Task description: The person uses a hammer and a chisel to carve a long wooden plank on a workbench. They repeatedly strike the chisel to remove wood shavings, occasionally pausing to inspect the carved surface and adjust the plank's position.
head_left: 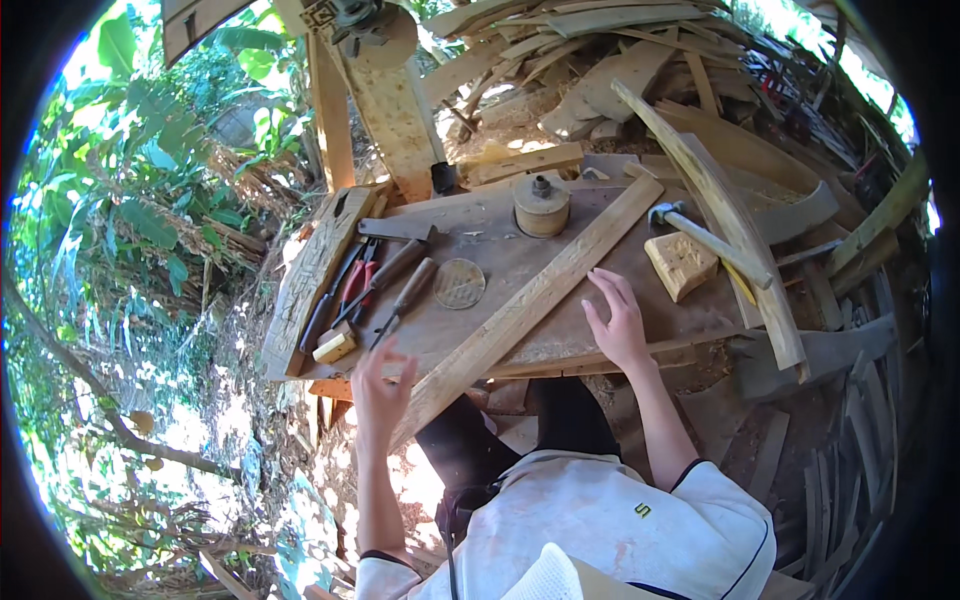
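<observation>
A long wooden plank (535,300) lies diagonally across the workbench, its near end sticking out past the front edge. My left hand (380,395) is raised beside that near end, fingers loosely bent and apart, with nothing seen in it. Just beyond its fingertips is a wood-handled tool with a thin metal shaft (413,287). To the right of the plank, my right hand (618,325) is open above the bench, fingertips close to the plank's edge; whether they touch it I cannot tell. A flat round disc (459,284) rests left of the plank.
Red-handled pliers (357,284), a hammer-like tool (398,262) and a small wood block (334,346) lie at the bench's left. A round wooden pot with a metal top (541,206) stands behind. At right are a hammer (705,238), a wood block (681,264) and a long curved strip (735,215).
</observation>
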Tool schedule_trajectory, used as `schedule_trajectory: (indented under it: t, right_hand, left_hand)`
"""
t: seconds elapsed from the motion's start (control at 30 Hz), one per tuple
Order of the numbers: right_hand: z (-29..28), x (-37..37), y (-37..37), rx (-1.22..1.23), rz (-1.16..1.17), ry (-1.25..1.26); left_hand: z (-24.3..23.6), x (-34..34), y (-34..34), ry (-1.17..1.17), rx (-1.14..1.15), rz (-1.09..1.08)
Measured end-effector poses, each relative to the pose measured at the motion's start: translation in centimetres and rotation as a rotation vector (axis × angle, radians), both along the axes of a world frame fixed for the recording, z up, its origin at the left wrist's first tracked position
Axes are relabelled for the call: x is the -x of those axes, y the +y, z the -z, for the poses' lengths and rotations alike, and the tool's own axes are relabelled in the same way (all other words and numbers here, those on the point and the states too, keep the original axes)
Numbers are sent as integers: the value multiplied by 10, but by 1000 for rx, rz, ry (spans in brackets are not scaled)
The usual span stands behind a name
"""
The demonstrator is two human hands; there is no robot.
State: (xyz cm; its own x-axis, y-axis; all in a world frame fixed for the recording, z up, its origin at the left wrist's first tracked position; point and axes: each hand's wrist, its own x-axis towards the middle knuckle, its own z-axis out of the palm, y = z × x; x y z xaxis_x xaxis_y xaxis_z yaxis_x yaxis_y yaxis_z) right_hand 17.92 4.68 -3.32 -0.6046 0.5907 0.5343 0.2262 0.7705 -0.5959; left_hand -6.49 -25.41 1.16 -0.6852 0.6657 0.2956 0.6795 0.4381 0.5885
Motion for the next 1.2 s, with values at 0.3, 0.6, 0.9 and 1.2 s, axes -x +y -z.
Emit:
schedule_trajectory:
  t: [0.3, 0.6, 0.9, 1.2]
  right_hand:
    - [11, 4, -3, -47, 82, 93]
    - [3, 5, -5, -61, 76, 76]
    - [-30, -26, -8, -134, 156, 346]
    - [-136, -139, 61, -340, 682, -517]
  left_hand:
    - [31, 82, 87, 372, 202, 21]
    - [46, 103, 86, 462, 87, -3]
    - [-36, -4, 81, 415, 184, 242]
    - [19, -47, 50, 184, 381, 327]
